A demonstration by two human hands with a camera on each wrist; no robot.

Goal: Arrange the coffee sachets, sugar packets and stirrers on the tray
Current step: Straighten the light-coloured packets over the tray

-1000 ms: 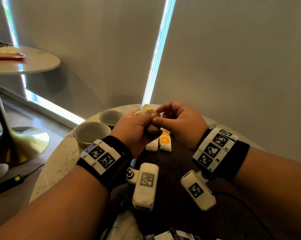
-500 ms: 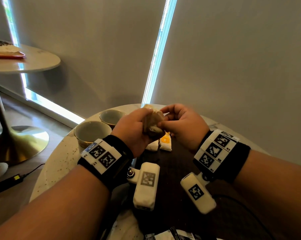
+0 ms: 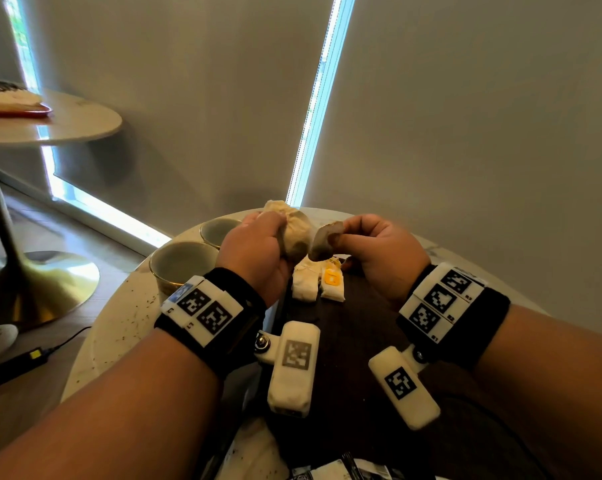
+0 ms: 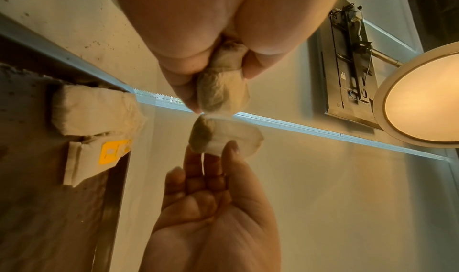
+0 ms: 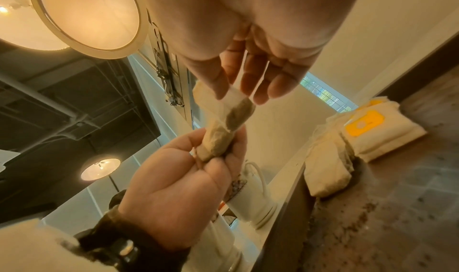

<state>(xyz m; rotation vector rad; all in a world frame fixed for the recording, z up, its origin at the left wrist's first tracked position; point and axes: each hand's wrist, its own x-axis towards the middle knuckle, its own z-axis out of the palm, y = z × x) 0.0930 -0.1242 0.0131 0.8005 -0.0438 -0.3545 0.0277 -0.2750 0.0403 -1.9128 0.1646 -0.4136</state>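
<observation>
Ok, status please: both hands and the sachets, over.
Left hand grips one sachet. Right hand pinches second sachet, just apart from first. Two more sachets lie on dark tray below. Nothing blocking.

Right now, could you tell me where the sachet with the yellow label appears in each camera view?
Head: sachet with the yellow label lies centre frame, on the dark tray below both hands.
Left wrist: at the left edge, on the tray.
Right wrist: upper right, on the tray.
Shared landmark: the plain white sachet beside it.
</observation>
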